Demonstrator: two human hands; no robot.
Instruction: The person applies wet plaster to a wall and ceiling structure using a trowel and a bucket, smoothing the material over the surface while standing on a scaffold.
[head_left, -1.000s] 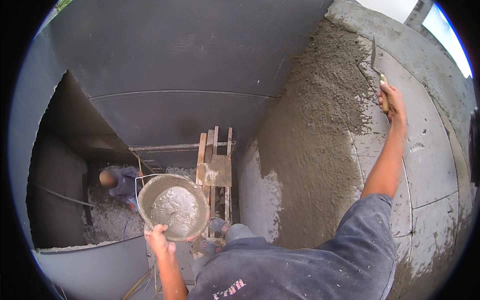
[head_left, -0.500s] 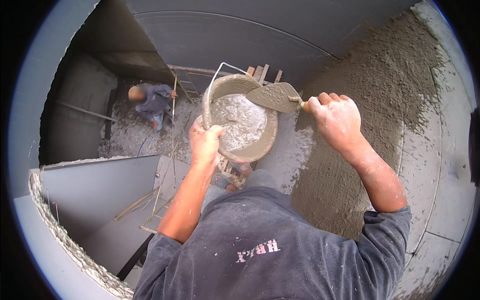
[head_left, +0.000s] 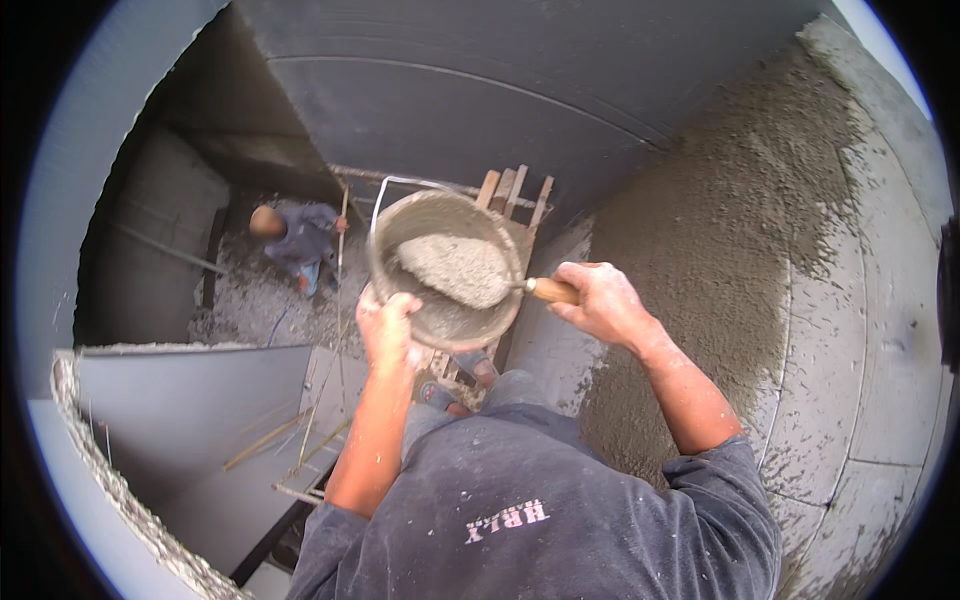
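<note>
My left hand (head_left: 388, 330) grips the rim of a round mortar-coated bucket (head_left: 490, 310) with a wire handle, held out over my feet. My right hand (head_left: 600, 305) is closed on the wooden handle of a trowel (head_left: 550, 289); the blade is inside the bucket, heaped with grey mortar (head_left: 450, 265). To the right, rough wet render (head_left: 720, 260) covers much of a wall of pale panels (head_left: 880, 330), whose joints still show beside it.
A person (head_left: 300, 240) is down on a rubble-strewn floor at left, holding a pole. Wooden planks (head_left: 515, 195) form scaffolding below me. A dark wall (head_left: 460, 110) rises ahead. A broken panel edge (head_left: 110, 490) runs at lower left, near rods and a ladder.
My right hand has brought the trowel down from the right wall into the bucket, and its blade now carries a heap of mortar. My left hand still holds the bucket.
</note>
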